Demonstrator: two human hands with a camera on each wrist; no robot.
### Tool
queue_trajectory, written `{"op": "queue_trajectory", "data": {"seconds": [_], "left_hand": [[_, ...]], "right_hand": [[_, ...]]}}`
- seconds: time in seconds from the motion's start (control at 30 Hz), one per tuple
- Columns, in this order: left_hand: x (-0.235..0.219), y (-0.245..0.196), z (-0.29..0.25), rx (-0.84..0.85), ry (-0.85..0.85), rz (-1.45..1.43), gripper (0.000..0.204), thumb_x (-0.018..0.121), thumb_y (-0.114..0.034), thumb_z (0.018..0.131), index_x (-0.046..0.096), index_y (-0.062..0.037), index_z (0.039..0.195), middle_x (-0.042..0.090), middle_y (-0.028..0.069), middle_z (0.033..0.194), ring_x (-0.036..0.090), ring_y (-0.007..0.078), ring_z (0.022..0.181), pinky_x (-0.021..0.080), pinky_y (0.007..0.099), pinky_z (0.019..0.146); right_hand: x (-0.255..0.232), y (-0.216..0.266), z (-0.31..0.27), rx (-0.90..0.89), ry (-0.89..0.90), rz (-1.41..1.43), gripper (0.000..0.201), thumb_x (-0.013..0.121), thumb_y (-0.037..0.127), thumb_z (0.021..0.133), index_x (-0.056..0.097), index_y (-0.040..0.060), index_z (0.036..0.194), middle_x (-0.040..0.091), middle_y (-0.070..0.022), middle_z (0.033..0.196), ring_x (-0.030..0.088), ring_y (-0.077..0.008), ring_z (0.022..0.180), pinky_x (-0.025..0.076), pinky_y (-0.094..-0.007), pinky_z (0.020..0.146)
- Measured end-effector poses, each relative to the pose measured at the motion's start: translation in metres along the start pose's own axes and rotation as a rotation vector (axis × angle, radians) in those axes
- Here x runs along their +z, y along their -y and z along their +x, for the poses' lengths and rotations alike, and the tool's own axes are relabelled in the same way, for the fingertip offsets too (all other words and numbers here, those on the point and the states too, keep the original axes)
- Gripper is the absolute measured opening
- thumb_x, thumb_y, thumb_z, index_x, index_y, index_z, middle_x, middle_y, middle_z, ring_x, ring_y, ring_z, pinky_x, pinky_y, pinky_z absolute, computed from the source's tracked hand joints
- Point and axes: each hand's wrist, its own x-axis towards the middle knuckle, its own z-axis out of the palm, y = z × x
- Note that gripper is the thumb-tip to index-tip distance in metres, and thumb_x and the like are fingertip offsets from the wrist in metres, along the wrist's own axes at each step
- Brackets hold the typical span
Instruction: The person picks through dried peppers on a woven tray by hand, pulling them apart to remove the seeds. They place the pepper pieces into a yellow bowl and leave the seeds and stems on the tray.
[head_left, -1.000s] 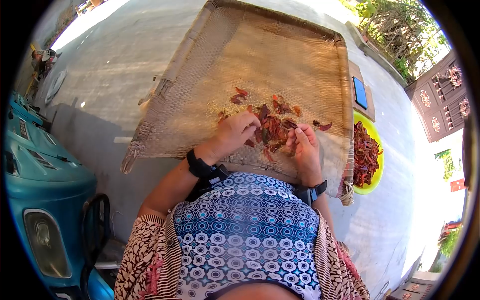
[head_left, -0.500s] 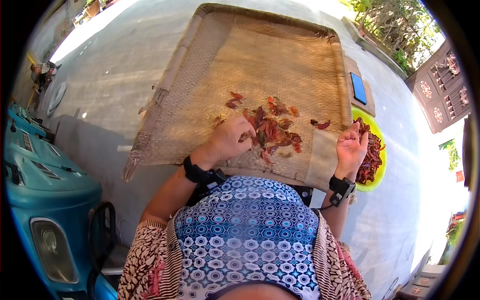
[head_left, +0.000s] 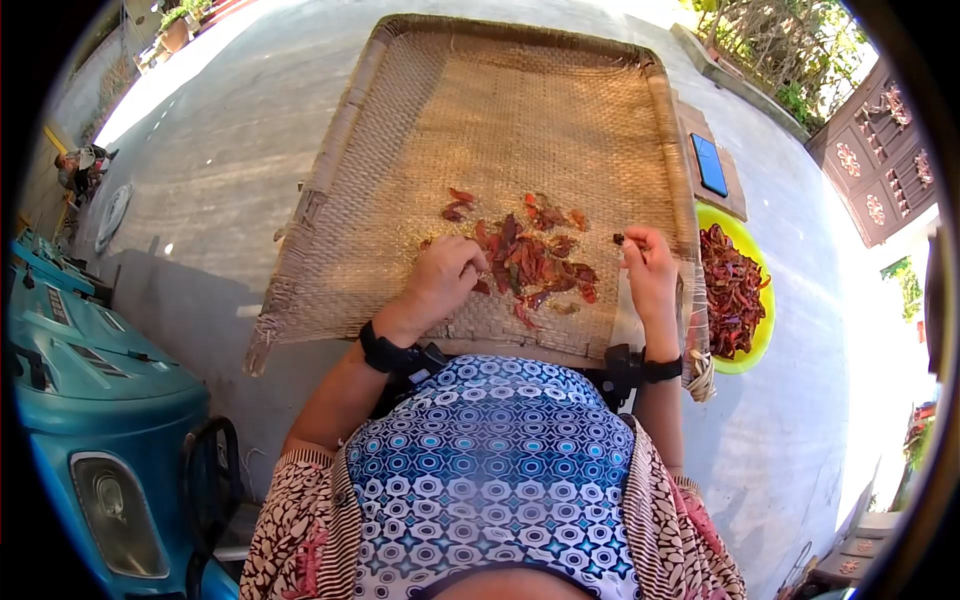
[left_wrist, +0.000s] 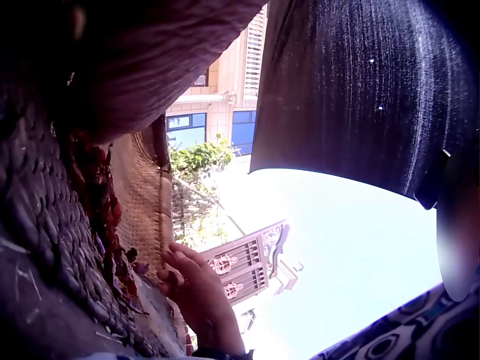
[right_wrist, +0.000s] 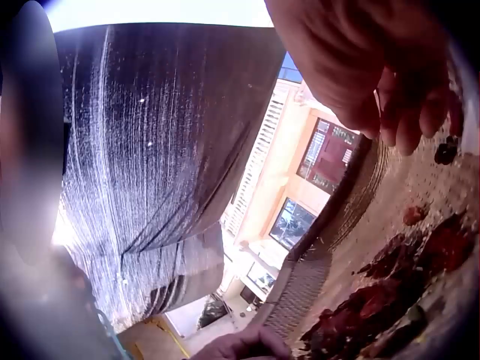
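your right hand [head_left: 648,268] is coming back from the green bowl [head_left: 764,330] to the woven tray [head_left: 400,150], pinching a dark chili bit [head_left: 619,239]; left hand [head_left: 445,277] is curling into the dried chili pile [head_left: 535,260].

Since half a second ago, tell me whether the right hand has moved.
Yes. The right hand came back from over the yellow bowl onto the woven tray, beside the dried chillies.

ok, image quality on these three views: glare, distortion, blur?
Head view: strong fisheye with black vignette, hard sun, concrete blown out at right; large woven bamboo tray and red dried chillies sharp. Left wrist view: sky overexposed, near tray weave dark and blurred. Right wrist view: right hand close, soft, backlit.
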Motion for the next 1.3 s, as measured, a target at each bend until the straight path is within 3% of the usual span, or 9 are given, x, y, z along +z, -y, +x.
{"op": "queue_trajectory", "data": {"seconds": [0.07,0.17,0.37,0.47,0.57,0.67,0.87,1.03,1.3], "left_hand": [[0.001,0.0,-0.001,0.004,0.003,0.013,0.008,0.059,0.002,0.077,0.06,-0.0037,0.082,0.06,0.0108,0.082,0.059,0.0299,0.083,0.047,0.039,0.078],[0.002,0.0,0.001,-0.004,-0.005,-0.005,0.008,0.059,0.003,0.078,0.06,-0.0037,0.082,0.06,0.0109,0.082,0.059,0.0295,0.082,0.048,0.0386,0.075],[0.001,-0.004,0.002,0.031,-0.038,-0.046,0.007,0.061,0.002,0.079,0.061,-0.0037,0.083,0.061,0.0105,0.083,0.06,0.027,0.079,0.049,0.0355,0.07],[-0.002,-0.008,0.003,0.022,-0.02,-0.095,0.009,0.061,0.001,0.082,0.063,-0.0038,0.089,0.062,0.0092,0.084,0.061,0.0231,0.077,0.05,0.0324,0.067],[-0.009,-0.023,0.004,-0.116,0.065,-0.225,0.015,0.063,-0.002,0.084,0.064,-0.0039,0.099,0.062,0.0077,0.085,0.062,0.019,0.076,0.05,0.0301,0.066],[-0.011,-0.031,0.004,-0.152,0.152,-0.313,0.022,0.067,-0.007,0.085,0.064,-0.0038,0.107,0.062,0.0069,0.086,0.062,0.0171,0.077,0.05,0.0297,0.066],[-0.005,-0.016,0.002,0.022,0.183,-0.265,0.018,0.07,-0.013,0.084,0.064,-0.0037,0.098,0.06,0.0091,0.087,0.061,0.0234,0.08,0.049,0.033,0.07],[-0.01,-0.02,0.003,0.079,0.184,-0.212,0.01,0.067,-0.012,0.085,0.063,-0.0051,0.091,0.056,0.0102,0.083,0.059,0.0273,0.08,0.048,0.0365,0.07],[-0.007,-0.019,0.001,-0.028,0.078,-0.264,0.011,0.066,-0.008,0.085,0.062,-0.0056,0.095,0.057,0.0087,0.088,0.059,0.0231,0.081,0.048,0.0329,0.07]], "right_hand": [[0.001,0.006,0.0,-0.246,-0.091,-0.568,0.021,0.059,0.013,0.089,0.06,0.0106,0.109,0.061,-0.0075,0.107,0.064,-0.0266,0.08,0.051,-0.0393,0.069],[-0.002,-0.01,0.006,-0.199,-0.025,-0.694,0.026,0.06,0.011,0.083,0.06,0.0124,0.11,0.058,-0.01,0.114,0.062,-0.0346,0.089,0.05,-0.0455,0.076],[-0.004,-0.027,0.01,-0.172,0.104,-0.763,0.027,0.061,0.007,0.08,0.062,0.0118,0.107,0.06,-0.0132,0.11,0.062,-0.0343,0.093,0.05,-0.0424,0.08],[-0.002,-0.015,0.006,-0.192,0.173,-0.466,0.024,0.059,0.004,0.084,0.062,0.0094,0.106,0.063,-0.0111,0.105,0.065,-0.027,0.087,0.052,-0.0362,0.077],[0.012,0.039,-0.009,0.084,0.382,-0.012,0.019,0.056,0.005,0.09,0.06,0.005,0.109,0.063,-0.006,0.099,0.064,-0.0162,0.085,0.052,-0.0288,0.076],[0.032,0.053,-0.022,0.074,0.67,0.426,0.018,0.053,0.008,0.095,0.058,0.0009,0.111,0.062,-0.0025,0.099,0.062,-0.0099,0.087,0.051,-0.0249,0.077],[0.061,0.055,-0.027,0.047,0.814,0.481,0.018,0.054,0.007,0.095,0.056,0.0004,0.112,0.062,-0.0039,0.1,0.062,-0.0098,0.087,0.05,-0.0241,0.077],[0.06,0.056,-0.031,0.103,0.696,0.4,0.019,0.057,0.006,0.093,0.055,0.0,0.11,0.061,-0.0026,0.097,0.061,-0.0084,0.085,0.05,-0.0235,0.076],[0.053,0.053,-0.032,0.158,0.645,0.414,0.015,0.06,0.006,0.092,0.055,0.0016,0.105,0.06,-0.0008,0.087,0.059,-0.0066,0.07,0.046,-0.0212,0.063]]}}
